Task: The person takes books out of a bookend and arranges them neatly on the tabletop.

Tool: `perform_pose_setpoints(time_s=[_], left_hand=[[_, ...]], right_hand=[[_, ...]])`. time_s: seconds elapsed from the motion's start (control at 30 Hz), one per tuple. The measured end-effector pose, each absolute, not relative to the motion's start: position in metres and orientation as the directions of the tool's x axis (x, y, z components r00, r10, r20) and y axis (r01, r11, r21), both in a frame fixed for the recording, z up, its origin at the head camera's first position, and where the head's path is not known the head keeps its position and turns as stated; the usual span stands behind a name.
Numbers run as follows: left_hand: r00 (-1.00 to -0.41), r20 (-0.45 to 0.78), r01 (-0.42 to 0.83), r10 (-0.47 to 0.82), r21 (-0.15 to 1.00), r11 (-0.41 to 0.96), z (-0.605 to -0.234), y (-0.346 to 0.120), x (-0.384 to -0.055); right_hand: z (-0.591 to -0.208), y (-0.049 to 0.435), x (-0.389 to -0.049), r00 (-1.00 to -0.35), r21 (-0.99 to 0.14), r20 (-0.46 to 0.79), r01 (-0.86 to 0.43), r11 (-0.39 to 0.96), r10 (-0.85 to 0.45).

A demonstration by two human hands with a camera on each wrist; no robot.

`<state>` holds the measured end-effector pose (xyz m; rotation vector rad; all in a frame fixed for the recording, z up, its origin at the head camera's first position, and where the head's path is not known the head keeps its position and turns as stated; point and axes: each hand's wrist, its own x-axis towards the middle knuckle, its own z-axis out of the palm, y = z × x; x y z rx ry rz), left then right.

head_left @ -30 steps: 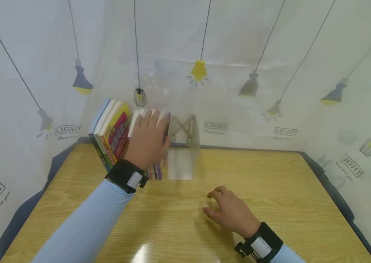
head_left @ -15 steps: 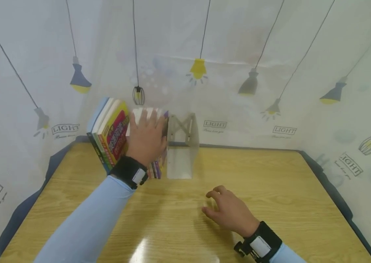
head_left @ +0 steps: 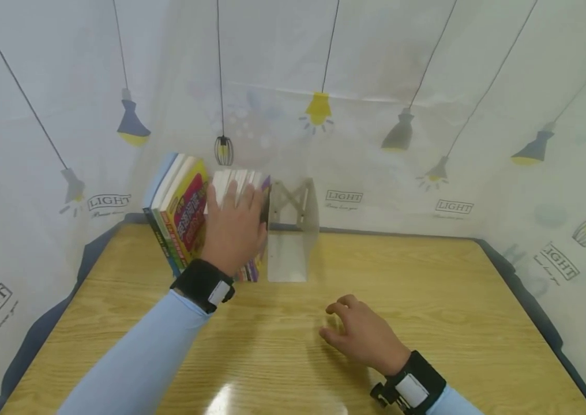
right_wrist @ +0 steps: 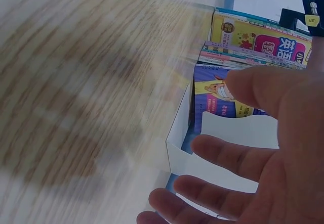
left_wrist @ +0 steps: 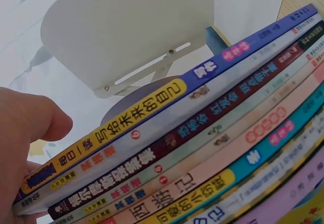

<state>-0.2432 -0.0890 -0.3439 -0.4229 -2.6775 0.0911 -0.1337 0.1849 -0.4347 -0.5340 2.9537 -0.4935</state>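
In the head view my left hand (head_left: 233,227) rests on the white top edges of an upright row of books (head_left: 236,176), fingers spread and mostly straight. Its thumb lies by the right end of the row, near the outermost purple book (left_wrist: 202,77) in the left wrist view. Left of the hand, several larger books lean to the left, a yellow-covered book (head_left: 186,207) nearest. My right hand (head_left: 368,334) hovers over or rests on the table, fingers loosely bent, with nothing in it. A white bookend (head_left: 286,256) with crossed bars stands right of the books.
A wood-grain table (head_left: 428,300) lies beneath everything. A pale curtain (head_left: 376,57) printed with lamps encloses its back and sides. Dark padding (head_left: 521,300) runs along the table's edge.
My left hand has slid slightly back from the far edge of the book tops, so more of their white edges shows. The right hand has stayed in place.
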Motion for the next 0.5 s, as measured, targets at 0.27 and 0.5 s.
perform_pose_setpoints(time_s=[0.27, 0.5], left_hand=[[-0.890, 0.353, 0.247, 0.287, -0.155, 0.956, -0.339, -0.087, -0.231], [-0.899, 0.344, 0.225, 0.270, -0.167, 0.960, -0.334, -0.084, -0.223]], right_hand=[[-0.435, 0.185, -0.134, -0.937, -0.328, -0.030, -0.320, 0.889, -0.348], [-0.437, 0.187, -0.134, -0.942, -0.336, -0.029, -0.306, 0.891, -0.334]])
